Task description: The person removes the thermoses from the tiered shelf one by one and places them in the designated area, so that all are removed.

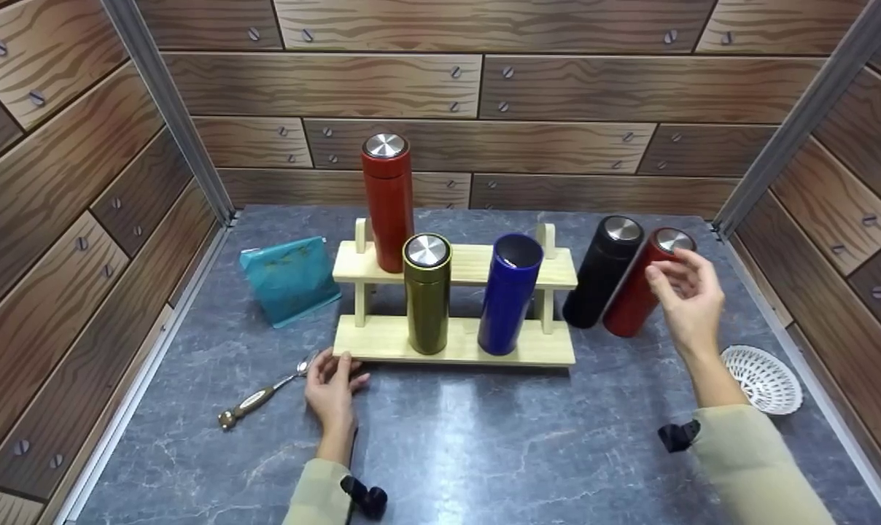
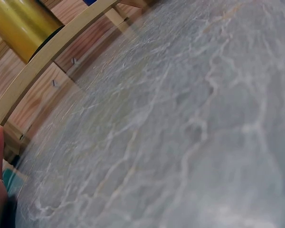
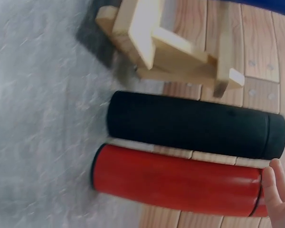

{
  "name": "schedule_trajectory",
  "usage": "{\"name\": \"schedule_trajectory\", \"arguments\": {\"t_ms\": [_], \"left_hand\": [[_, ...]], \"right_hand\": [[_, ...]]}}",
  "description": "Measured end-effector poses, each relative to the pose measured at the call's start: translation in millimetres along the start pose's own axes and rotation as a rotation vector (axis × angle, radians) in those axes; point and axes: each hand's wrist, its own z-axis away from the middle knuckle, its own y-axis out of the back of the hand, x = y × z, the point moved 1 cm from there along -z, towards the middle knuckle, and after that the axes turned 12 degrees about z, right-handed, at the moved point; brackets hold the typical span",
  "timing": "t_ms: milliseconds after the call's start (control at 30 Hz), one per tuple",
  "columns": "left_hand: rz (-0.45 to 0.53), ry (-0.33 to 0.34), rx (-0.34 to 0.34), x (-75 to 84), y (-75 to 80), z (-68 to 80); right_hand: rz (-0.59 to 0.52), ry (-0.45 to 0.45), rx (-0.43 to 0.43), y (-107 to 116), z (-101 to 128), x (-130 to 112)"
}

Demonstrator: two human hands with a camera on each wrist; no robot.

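My left hand [image 1: 331, 390] is at the front left corner of a two-tier wooden rack [image 1: 499, 355], a fingertip touching its lower shelf edge. My right hand [image 1: 692, 302] is beside the lid of a red flask [image 1: 634, 299], fingers loosely bent and thumb apart; any contact is unclear. In the right wrist view, its fingers [image 3: 278, 183] overlap the cap end of that flask. A black flask [image 1: 602, 273] stands just left of it. On the rack's lower shelf are a gold flask [image 1: 428, 306] and a blue flask [image 1: 510, 299]; another red flask [image 1: 389, 211] is on the upper shelf.
A teal pouch [image 1: 291, 281] stands left of the rack. In front of it lies a spoon [image 1: 262, 396] with a decorated handle, its bowl close to my left hand. A white woven basket [image 1: 761, 379] rests by the right wall, near my right forearm. Wood-patterned walls enclose the grey marbled table [image 1: 484, 445].
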Motion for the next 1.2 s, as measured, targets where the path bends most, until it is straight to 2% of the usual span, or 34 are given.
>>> {"name": "schedule_trajectory", "arguments": {"t_ms": [167,600,867,1067,1200], "left_hand": [[0.004,0.003,0.004,-0.2,-1.2,-0.3],[-0.016,-0.016,-0.008,1.3,-2.2,0.7],[-0.006,-0.008,-0.004,1.6,-1.3,0.5],[0.007,0.003,0.009,0.2,-0.5,1.2],[0.002,0.004,0.001,0.2,0.0,0.8]], "right_hand": [[-0.042,0.017,-0.045,-11.4,-2.1,-12.9],[-0.041,0.075,-0.109,-46.2,-11.1,-41.5],[0.027,0.115,-0.18,-76.6,-18.1,-34.4],[0.043,0.14,-0.268,-95.4,-11.3,-67.4],[0.034,0.161,-0.297,-107.1,-5.9,-89.7]]}}
